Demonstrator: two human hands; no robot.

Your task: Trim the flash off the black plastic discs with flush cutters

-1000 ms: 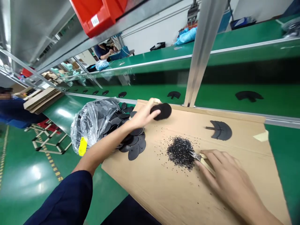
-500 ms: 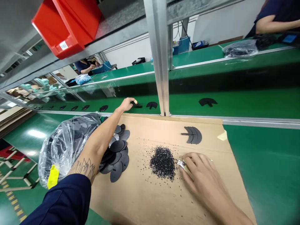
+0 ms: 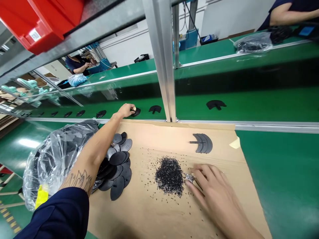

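My left hand (image 3: 126, 110) reaches out to the green belt, its fingers closed at the edge of a dark oval plastic part (image 3: 136, 113) lying there. One fingertip wears a pale cover. My right hand (image 3: 211, 186) rests low over the brown cardboard, fingers curled round a small silvery metal tool (image 3: 189, 178); its kind is mostly hidden by the hand. The tool's tip points at a heap of tiny black bits (image 3: 169, 176). Behind this hand lies a black fan-shaped part (image 3: 203, 143) with a stem. Black oval discs (image 3: 117, 187) are piled beneath my left forearm.
A clear plastic bag (image 3: 57, 149) of dark pieces stands at the left. Several black parts, including a fan-shaped one (image 3: 216, 104), lie along the belt. A metal post (image 3: 161, 59) rises behind the cardboard, and a red bin (image 3: 42, 26) hangs upper left. Two people sit beyond.
The view has shifted, so most things appear further left. My left hand's fingers now meet the oval part more closely. My right hand stays beside the heap with the tool, its angle slightly turned.
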